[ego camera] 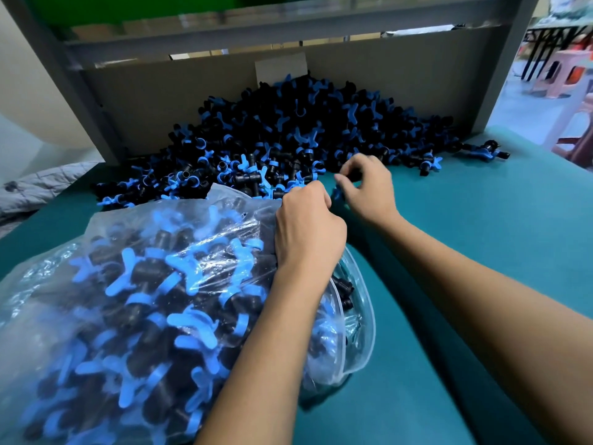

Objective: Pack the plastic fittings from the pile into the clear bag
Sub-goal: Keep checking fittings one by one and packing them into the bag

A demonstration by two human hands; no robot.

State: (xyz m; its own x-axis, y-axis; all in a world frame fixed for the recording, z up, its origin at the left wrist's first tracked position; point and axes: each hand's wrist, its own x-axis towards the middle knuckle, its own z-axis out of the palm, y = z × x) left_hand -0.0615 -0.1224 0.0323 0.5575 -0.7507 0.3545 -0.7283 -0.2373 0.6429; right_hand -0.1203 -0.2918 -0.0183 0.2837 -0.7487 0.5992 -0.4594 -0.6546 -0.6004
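Head view: left hand (pixel 309 224) grips clear bag (pixel 134 284) rim; right hand (pixel 369 187) pinches fitting (pixel 337 193) at pile (pixel 288 136) edge.

A teal-green table (pixel 481 252) carries everything. Just beyond the two gripping hands, a pile of black-and-blue plastic fittings (pixel 288 136) lies on it against a cardboard back panel (pixel 192 101). Below and left of the grip, the stuffed clear bag (pixel 128 300) rests on the surface. A few stray fittings (pixel 481 150) lie right of the grip.
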